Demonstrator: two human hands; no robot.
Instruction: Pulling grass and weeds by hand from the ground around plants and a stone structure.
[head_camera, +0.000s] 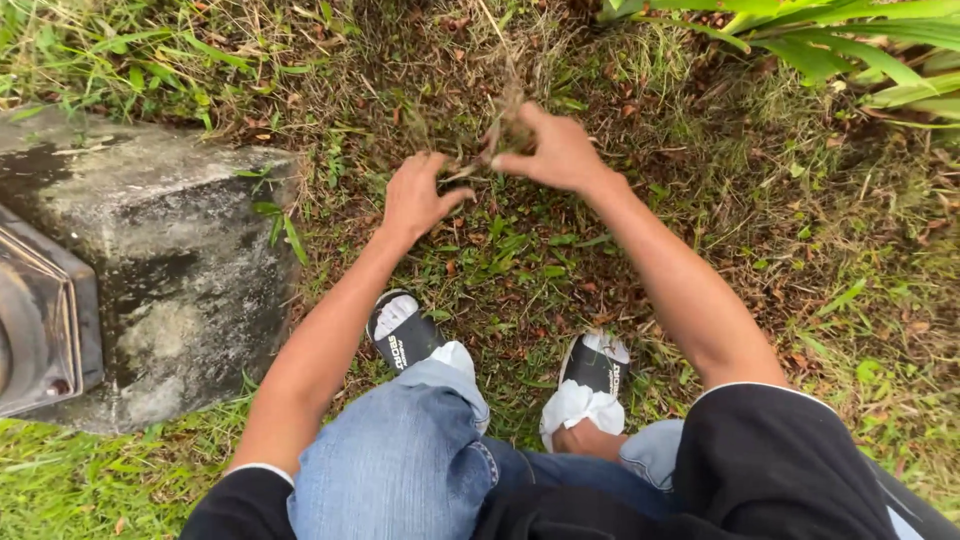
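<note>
The right hand (555, 152) pinches a wiry tuft of dry brown grass (508, 125), its grip closed around the stalks just above the matted ground. The left hand (415, 195) spreads loose and empty on the turf beside it, near a rough, stained concrete slab (170, 260).

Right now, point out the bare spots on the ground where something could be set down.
The flat top of the concrete slab, between the dark metal cover and the grass, is bare. Low ground right of the right sandal, below the leafy plant, is open. It is crowded around the left hand, the right hand pinching dry grass, and the left sandal.
</note>
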